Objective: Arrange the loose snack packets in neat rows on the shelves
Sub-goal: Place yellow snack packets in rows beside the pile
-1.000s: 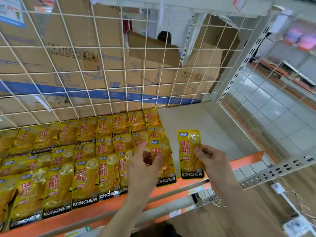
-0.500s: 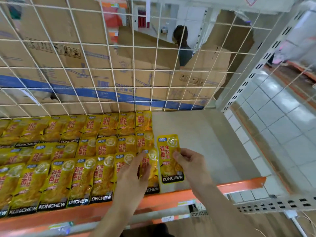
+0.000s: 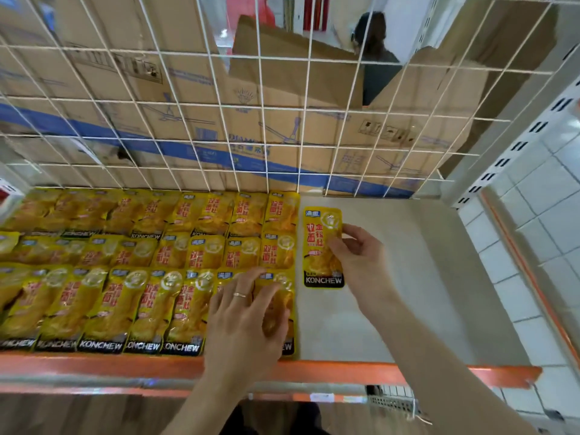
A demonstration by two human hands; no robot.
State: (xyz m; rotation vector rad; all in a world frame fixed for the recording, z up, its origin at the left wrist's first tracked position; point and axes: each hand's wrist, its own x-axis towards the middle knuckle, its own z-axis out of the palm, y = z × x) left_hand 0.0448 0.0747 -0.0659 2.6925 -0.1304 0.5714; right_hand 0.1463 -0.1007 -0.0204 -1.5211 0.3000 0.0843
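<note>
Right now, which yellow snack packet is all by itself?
The packet pinched by the right hand, set apart right of the rows; the others sit packed together.

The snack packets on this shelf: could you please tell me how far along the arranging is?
Done: three neat rows of yellow packets cover the left part of the shelf. In hand: the right hand pinches one packet, starting a new column beside the rows, while the left hand rests flat on the front row's end packet. Left: the shelf's bare right part is unfilled.
</note>
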